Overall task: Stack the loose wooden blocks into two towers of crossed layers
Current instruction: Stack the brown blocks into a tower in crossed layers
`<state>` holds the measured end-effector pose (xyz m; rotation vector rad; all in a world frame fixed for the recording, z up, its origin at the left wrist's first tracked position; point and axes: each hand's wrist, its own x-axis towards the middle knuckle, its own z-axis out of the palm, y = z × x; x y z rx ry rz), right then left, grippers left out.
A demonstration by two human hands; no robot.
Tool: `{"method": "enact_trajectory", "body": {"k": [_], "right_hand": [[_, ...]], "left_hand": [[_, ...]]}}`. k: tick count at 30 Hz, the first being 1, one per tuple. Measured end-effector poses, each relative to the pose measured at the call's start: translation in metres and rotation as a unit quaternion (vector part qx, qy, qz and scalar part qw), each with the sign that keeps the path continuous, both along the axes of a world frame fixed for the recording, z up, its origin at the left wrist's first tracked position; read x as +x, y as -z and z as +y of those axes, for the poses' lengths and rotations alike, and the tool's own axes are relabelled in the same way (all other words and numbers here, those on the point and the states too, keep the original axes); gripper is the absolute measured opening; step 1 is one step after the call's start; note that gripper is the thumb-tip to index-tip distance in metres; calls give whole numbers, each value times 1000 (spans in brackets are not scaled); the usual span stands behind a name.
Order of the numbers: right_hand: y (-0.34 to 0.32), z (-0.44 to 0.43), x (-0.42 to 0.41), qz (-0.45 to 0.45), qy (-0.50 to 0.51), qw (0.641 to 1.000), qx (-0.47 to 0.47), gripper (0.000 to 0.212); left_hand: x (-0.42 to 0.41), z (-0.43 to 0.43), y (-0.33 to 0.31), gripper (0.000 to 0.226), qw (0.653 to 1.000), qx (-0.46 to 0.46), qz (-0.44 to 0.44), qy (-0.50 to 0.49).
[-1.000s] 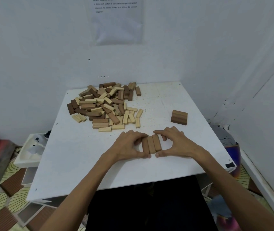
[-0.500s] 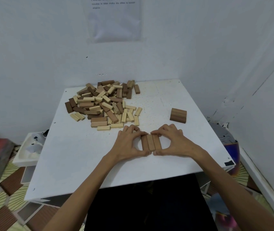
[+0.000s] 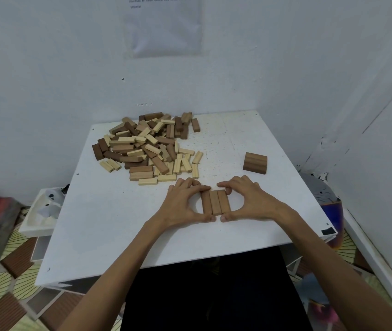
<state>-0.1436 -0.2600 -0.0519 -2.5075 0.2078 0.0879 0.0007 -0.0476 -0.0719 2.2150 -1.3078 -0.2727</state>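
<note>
White table (image 3: 109,223) in a white-walled corner (image 3: 259,68) — pile (image 3: 149,149) at 11 o'clock, stack (image 3: 255,162) at 2. At 6, three blocks (image 3: 215,203) side by side, lengthwise toward 12, pinched thumb-to-fingers by left hand (image 3: 183,206) and right hand (image 3: 249,203).

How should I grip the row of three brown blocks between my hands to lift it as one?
Squeeze the row of three blocks across its outer long faces, left hand and right hand coming in from either side. The blocks lie flat, side by side, so sideways pressure should clamp the middle one; end pressure might not.
</note>
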Motion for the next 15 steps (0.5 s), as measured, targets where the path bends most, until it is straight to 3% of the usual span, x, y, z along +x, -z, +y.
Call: {"method": "enact_trajectory", "body": {"k": [5,15], "right_hand": [[3,-5,2,-7,-16,1000,-1,75],[9,2,-2,-54,0,998,-10,70]], "left_hand": [[1,1,2,82,1000,-24,5,0],[-1,0,-1,77,1000,-25,-4,5]]}}
